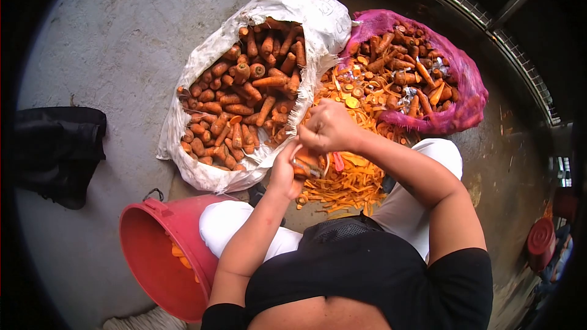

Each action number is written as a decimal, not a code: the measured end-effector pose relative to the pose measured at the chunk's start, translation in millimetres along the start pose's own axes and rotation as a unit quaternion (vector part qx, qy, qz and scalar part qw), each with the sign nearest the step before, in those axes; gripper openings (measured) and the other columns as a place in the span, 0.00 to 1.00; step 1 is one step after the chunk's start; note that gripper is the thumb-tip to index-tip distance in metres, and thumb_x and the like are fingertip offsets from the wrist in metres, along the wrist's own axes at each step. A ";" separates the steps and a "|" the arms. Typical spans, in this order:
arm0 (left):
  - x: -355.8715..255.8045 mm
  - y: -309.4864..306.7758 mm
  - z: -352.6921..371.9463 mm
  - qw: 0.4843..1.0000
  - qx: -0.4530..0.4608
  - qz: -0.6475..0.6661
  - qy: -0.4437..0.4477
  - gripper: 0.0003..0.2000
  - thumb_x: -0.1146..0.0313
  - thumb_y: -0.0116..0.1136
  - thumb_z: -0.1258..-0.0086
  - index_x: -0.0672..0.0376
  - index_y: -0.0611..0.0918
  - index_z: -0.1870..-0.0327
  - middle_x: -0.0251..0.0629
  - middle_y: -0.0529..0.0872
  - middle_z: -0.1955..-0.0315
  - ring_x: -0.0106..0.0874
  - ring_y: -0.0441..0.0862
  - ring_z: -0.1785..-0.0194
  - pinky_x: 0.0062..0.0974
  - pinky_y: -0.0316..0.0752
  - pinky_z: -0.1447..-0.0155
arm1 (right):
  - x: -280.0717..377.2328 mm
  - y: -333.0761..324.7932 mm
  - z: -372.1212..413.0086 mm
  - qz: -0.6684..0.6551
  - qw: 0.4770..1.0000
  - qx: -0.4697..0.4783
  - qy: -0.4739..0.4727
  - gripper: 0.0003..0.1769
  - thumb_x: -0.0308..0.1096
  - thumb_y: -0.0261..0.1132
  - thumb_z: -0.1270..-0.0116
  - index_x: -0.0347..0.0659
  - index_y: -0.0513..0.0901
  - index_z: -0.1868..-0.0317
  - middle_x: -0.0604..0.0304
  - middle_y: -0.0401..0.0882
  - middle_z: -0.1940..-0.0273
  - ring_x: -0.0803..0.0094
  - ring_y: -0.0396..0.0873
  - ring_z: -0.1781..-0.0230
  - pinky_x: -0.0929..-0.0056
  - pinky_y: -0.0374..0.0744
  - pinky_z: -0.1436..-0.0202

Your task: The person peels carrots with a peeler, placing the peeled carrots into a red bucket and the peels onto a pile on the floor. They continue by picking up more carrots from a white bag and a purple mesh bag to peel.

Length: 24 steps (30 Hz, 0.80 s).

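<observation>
In front of my knees my two hands meet over a heap of orange peelings. My left hand is closed around a carrot, which is partly hidden by the fingers. Just above it, my right hand is curled into a fist against the fingertips of my left hand; what it holds, if anything, is hidden. A white sack full of unpeeled carrots lies open beyond my left hand. Past my right hand is a pink mesh sack with carrots and scraps.
A red bucket tipped on its side by my left knee has some peeled carrots inside. Black cloth lies on the grey floor at the far left. A red container stands at the far right, near a metal grate.
</observation>
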<state>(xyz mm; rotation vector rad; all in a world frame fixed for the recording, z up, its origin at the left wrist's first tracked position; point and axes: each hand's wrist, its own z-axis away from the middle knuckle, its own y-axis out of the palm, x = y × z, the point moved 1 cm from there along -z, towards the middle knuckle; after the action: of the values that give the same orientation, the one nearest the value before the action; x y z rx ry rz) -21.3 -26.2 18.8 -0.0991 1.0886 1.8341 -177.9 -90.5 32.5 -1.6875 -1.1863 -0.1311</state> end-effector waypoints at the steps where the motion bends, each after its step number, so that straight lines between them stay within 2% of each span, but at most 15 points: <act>1: 0.7 -9.2 4.3 0.999 0.022 -0.033 -0.013 0.18 0.56 0.41 0.23 0.60 0.75 0.47 0.39 0.83 0.62 0.30 0.83 0.63 0.29 0.80 0.63 | -7.1 -0.9 -1.4 -0.003 1.000 0.008 0.023 0.22 0.38 0.60 0.41 0.45 0.75 0.93 0.62 0.69 0.92 0.64 0.66 0.92 0.65 0.67 0.80; 2: 2.4 -15.3 8.2 0.996 0.045 -0.068 -0.026 0.19 0.55 0.40 0.23 0.60 0.74 0.46 0.42 0.83 0.62 0.31 0.83 0.65 0.30 0.81 0.68 | -24.3 -5.0 -5.9 0.021 0.998 -0.058 0.029 0.22 0.39 0.59 0.40 0.44 0.77 0.92 0.61 0.68 0.94 0.64 0.64 0.96 0.66 0.66 0.86; 3: 6.6 -5.8 14.1 0.999 0.001 -0.047 -0.018 0.20 0.54 0.39 0.23 0.61 0.72 0.44 0.43 0.82 0.64 0.31 0.82 0.69 0.28 0.78 0.75 | -37.8 -16.9 -8.5 0.092 0.992 -0.020 0.079 0.22 0.39 0.59 0.40 0.45 0.78 0.92 0.62 0.69 0.93 0.67 0.68 0.92 0.64 0.73 0.77; 4: 6.2 -3.2 19.3 0.998 0.028 -0.055 -0.021 0.20 0.54 0.39 0.23 0.61 0.72 0.43 0.44 0.82 0.64 0.32 0.82 0.69 0.28 0.78 0.75 | -57.4 -20.7 -7.8 0.225 0.974 -0.006 0.022 0.22 0.38 0.59 0.40 0.46 0.78 0.92 0.63 0.70 0.92 0.67 0.72 0.87 0.63 0.76 0.67; 5: 6.1 -1.9 24.0 0.997 0.054 -0.060 -0.022 0.21 0.54 0.39 0.23 0.61 0.71 0.42 0.44 0.82 0.63 0.32 0.82 0.69 0.27 0.78 0.75 | -71.9 -20.6 -0.5 0.289 0.956 0.015 0.055 0.22 0.39 0.58 0.40 0.47 0.78 0.92 0.62 0.71 0.91 0.67 0.75 0.83 0.62 0.75 0.60; 6: 3.3 -1.5 25.8 0.994 0.080 -0.067 -0.021 0.21 0.54 0.39 0.23 0.62 0.71 0.42 0.44 0.81 0.63 0.32 0.82 0.69 0.27 0.79 0.74 | -78.4 -20.7 0.8 0.331 0.937 0.017 0.115 0.22 0.40 0.58 0.39 0.48 0.79 0.91 0.61 0.71 0.91 0.65 0.76 0.83 0.65 0.74 0.61; 7: -0.5 -4.4 23.9 0.992 0.103 -0.069 -0.022 0.22 0.53 0.39 0.23 0.63 0.70 0.41 0.46 0.82 0.62 0.33 0.82 0.67 0.28 0.80 0.70 | -82.8 -20.5 2.2 0.330 0.933 -0.019 0.143 0.22 0.41 0.57 0.39 0.47 0.79 0.90 0.60 0.72 0.90 0.65 0.74 0.86 0.65 0.73 0.62; 11: -5.8 -7.3 15.0 0.999 0.036 -0.037 0.002 0.23 0.52 0.39 0.22 0.64 0.71 0.42 0.48 0.82 0.60 0.35 0.83 0.63 0.33 0.81 0.60 | -71.0 -31.6 -9.4 0.237 0.950 -0.089 0.185 0.22 0.42 0.55 0.38 0.46 0.81 0.88 0.61 0.73 0.91 0.67 0.72 0.89 0.65 0.73 0.63; 14: -8.7 -12.1 4.8 0.999 0.040 0.008 -0.018 0.22 0.52 0.40 0.22 0.64 0.72 0.42 0.48 0.82 0.59 0.35 0.83 0.62 0.32 0.81 0.60 | -45.8 -35.9 -15.6 0.054 0.969 -0.024 0.239 0.21 0.43 0.58 0.36 0.48 0.85 0.85 0.62 0.68 0.93 0.69 0.71 0.88 0.67 0.73 0.67; 15: -3.9 -24.5 -5.6 1.000 0.009 -0.015 -0.015 0.21 0.53 0.42 0.23 0.63 0.73 0.43 0.47 0.82 0.59 0.35 0.83 0.60 0.33 0.81 0.59 | -40.6 -29.6 -12.8 0.040 0.979 -0.027 0.198 0.21 0.42 0.58 0.36 0.48 0.85 0.85 0.63 0.68 0.92 0.70 0.67 0.88 0.68 0.70 0.71; 16: -3.0 -24.7 -8.9 1.000 -0.013 0.003 -0.014 0.21 0.54 0.42 0.23 0.62 0.73 0.44 0.46 0.82 0.59 0.34 0.83 0.60 0.33 0.81 0.58 | -33.9 -23.4 -12.1 0.071 0.992 -0.052 0.088 0.20 0.41 0.60 0.37 0.49 0.84 0.86 0.63 0.68 0.91 0.70 0.66 0.86 0.69 0.69 0.71; 18: -0.6 -22.1 -14.1 0.998 -0.054 0.037 -0.013 0.19 0.55 0.43 0.23 0.61 0.74 0.44 0.43 0.82 0.58 0.34 0.83 0.58 0.34 0.82 0.57 | -18.0 -14.2 -7.7 0.050 0.998 -0.042 0.019 0.18 0.39 0.63 0.39 0.50 0.83 0.87 0.64 0.69 0.90 0.69 0.67 0.85 0.68 0.67 0.72; 19: -1.1 -20.3 -12.2 0.999 -0.026 0.015 0.013 0.18 0.55 0.46 0.24 0.60 0.75 0.46 0.39 0.83 0.58 0.34 0.82 0.56 0.33 0.82 0.55 | -8.3 -13.3 -5.6 0.048 0.998 -0.032 -0.003 0.18 0.38 0.63 0.40 0.50 0.82 0.88 0.65 0.70 0.90 0.69 0.67 0.84 0.68 0.66 0.72; 22: 0.9 -18.6 -16.2 0.994 -0.105 0.001 -0.031 0.18 0.54 0.46 0.25 0.58 0.76 0.46 0.37 0.83 0.56 0.33 0.82 0.54 0.33 0.81 0.52 | 8.2 -5.2 1.2 0.037 0.998 -0.026 -0.048 0.18 0.36 0.64 0.43 0.49 0.77 0.90 0.65 0.72 0.89 0.67 0.68 0.84 0.67 0.64 0.71; 24: 5.0 -23.5 -21.5 0.995 -0.087 0.006 -0.043 0.19 0.54 0.46 0.26 0.58 0.76 0.46 0.38 0.83 0.55 0.33 0.82 0.53 0.36 0.80 0.48 | 11.1 -2.4 3.7 0.041 0.996 -0.023 -0.071 0.19 0.36 0.64 0.44 0.48 0.75 0.91 0.65 0.73 0.88 0.67 0.68 0.83 0.67 0.64 0.71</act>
<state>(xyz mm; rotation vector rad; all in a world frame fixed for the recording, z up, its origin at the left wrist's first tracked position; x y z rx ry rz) -14.0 -34.9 -11.4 -0.1157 0.8711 1.9240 -175.7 -80.6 38.7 -1.8085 -1.2248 0.0129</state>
